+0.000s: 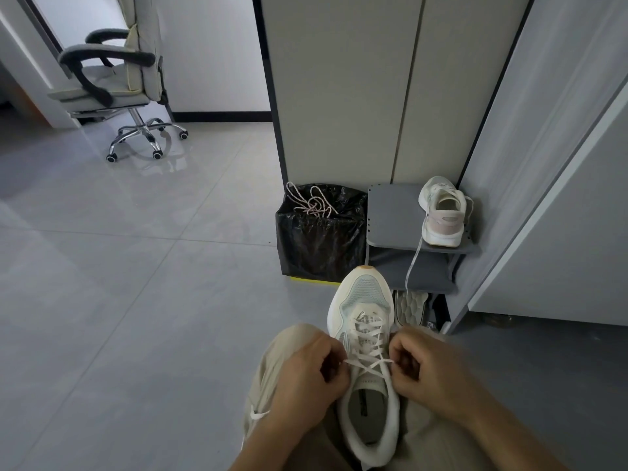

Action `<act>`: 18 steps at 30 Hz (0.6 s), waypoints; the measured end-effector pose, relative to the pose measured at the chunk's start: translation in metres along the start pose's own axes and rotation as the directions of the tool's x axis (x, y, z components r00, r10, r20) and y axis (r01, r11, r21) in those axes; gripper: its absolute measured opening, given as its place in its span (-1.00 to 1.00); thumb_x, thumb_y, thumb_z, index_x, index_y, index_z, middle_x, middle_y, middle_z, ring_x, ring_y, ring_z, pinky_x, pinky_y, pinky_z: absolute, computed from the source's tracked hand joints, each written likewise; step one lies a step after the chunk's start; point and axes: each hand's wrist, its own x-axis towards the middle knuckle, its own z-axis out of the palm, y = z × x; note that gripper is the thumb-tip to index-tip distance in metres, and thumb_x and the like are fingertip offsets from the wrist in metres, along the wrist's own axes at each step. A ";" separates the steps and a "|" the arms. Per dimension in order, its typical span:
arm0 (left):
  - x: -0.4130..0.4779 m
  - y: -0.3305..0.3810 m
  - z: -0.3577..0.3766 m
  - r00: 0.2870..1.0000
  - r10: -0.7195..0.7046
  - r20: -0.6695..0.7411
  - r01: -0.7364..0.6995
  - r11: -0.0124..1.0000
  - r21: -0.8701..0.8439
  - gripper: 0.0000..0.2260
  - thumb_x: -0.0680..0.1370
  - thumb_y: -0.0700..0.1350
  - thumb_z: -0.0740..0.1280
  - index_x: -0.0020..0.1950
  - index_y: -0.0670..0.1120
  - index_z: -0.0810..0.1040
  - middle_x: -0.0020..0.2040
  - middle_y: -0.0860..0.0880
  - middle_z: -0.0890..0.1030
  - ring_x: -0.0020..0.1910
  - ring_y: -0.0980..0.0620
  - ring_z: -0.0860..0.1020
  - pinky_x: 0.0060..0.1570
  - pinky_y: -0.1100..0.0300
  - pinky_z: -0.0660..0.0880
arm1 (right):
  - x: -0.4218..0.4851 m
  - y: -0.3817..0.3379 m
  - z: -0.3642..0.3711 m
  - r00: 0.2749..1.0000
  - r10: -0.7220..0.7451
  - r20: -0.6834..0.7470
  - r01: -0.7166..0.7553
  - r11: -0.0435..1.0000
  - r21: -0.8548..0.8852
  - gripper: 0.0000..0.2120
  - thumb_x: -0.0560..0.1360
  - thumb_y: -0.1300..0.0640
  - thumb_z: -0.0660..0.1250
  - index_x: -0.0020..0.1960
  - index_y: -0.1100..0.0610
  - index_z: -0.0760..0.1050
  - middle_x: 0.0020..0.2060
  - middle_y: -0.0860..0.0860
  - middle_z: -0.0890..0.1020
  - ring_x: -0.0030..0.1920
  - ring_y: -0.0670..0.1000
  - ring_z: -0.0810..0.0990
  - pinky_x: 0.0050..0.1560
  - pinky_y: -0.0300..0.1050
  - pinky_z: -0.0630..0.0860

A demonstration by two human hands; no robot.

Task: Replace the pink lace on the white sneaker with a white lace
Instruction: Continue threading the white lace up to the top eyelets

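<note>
left hand (306, 379) grip: pinched on flat white lace (368, 363) | right hand (428, 372) grip: pinched on it too | white mesh sneaker (365, 351): between knees | pink-speckled lace (311, 202): on black-bagged bin (319, 239)

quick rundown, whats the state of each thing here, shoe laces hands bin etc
sneaker: on the lap, toe pointing away, laced up
white lace: threaded through the eyelets, ends pulled sideways, not tied
left hand: closed on one lace end
right hand: closed on the other lace end
pink lace: off the shoe, tangled on top of the bin
bin: lined with a black bag
second sneaker: on the grey shelf, lace hanging down
</note>
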 end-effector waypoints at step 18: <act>0.080 0.030 -0.018 0.706 0.069 0.704 -0.408 0.852 0.327 -0.80 0.51 -0.08 0.32 0.09 -0.11 0.60 0.03 -0.08 0.53 0.02 -0.03 0.49 -0.01 0.14 0.38 | 0.037 -0.018 -0.026 0.865 0.353 0.357 -0.399 0.915 0.061 -0.73 0.52 0.03 0.28 -0.26 0.17 0.56 -0.42 -0.06 0.60 -0.48 -0.23 0.49 -0.40 -0.45 0.36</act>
